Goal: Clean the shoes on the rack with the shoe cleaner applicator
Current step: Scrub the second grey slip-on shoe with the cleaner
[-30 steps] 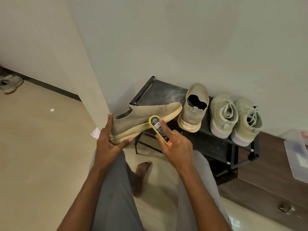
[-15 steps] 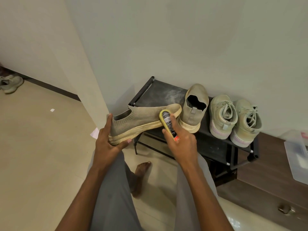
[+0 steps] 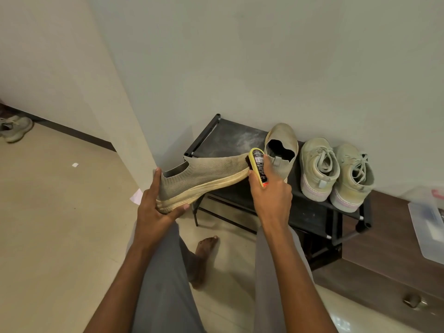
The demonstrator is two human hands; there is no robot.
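Rack (image 3: 216,138) left end bare — three shoes (image 3: 319,169) crowd right.

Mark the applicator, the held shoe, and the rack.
shoe cleaner applicator (image 3: 258,167), head view, on its labelled back.
knit slip-on shoe (image 3: 204,173), head view, mid upper.
shoe rack (image 3: 204,134), head view, left top rail.

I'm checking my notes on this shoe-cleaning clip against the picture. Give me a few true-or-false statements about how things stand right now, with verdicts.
1. The left hand holds the knit slip-on shoe by its heel end. True.
2. The yellow applicator is at the shoe's heel. False: it is at the toe, gripped by the right hand.
3. Three shoes stand on the black rack. True.
4. The held shoe has laces. False: it shows none.
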